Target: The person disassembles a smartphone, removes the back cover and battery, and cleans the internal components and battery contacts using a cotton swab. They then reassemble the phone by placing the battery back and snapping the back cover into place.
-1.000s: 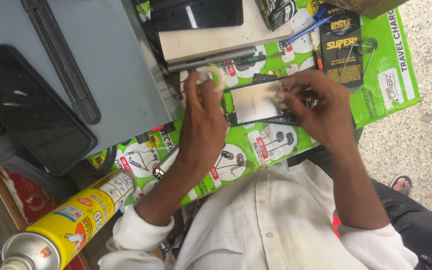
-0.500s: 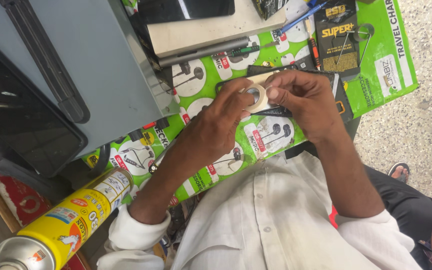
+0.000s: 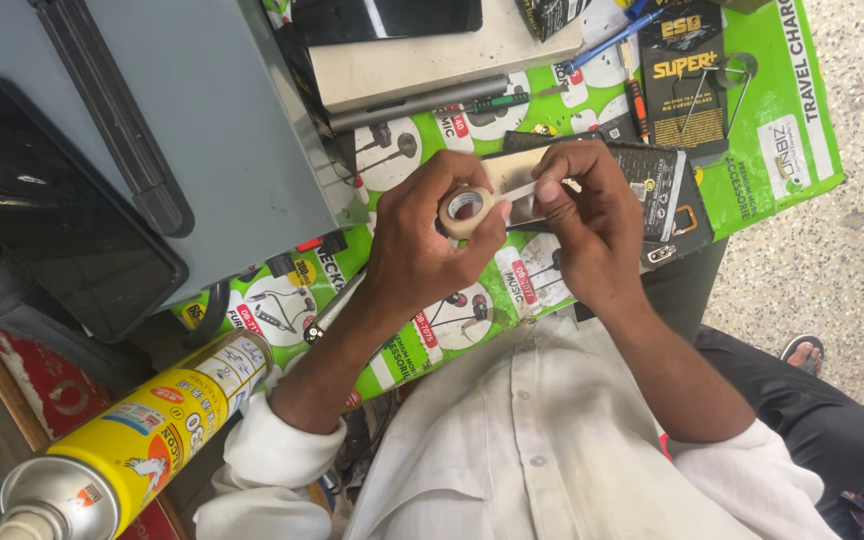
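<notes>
**Tape Roll Held Between Both Hands Above the Bench**

A small roll of beige tape (image 3: 465, 210) is gripped in the left hand (image 3: 422, 250), with the fingers clamped around its outer rim. The roll is held in the air above the bench (image 3: 792, 150), near the middle of the view, just in front of the white shirt (image 3: 552, 450). The free end of the tape strip (image 3: 522, 190) is pinched by the right hand (image 3: 592, 215), thumb and forefinger pressed together on it. The strip is stretched between the two hands, which are positioned just beside each other.

The bench is covered by a green printed sheet showing earphones. A dark flat case (image 3: 667, 195) lies beneath the right hand. A blue pen (image 3: 607, 45) and a green-handled screwdriver (image 3: 502, 102) rest farther back. A grey panel (image 3: 212, 130) carrying a black phone (image 3: 57, 215) occupies the left side. A yellow spray can (image 3: 122, 445) stands at the lower left corner.
</notes>
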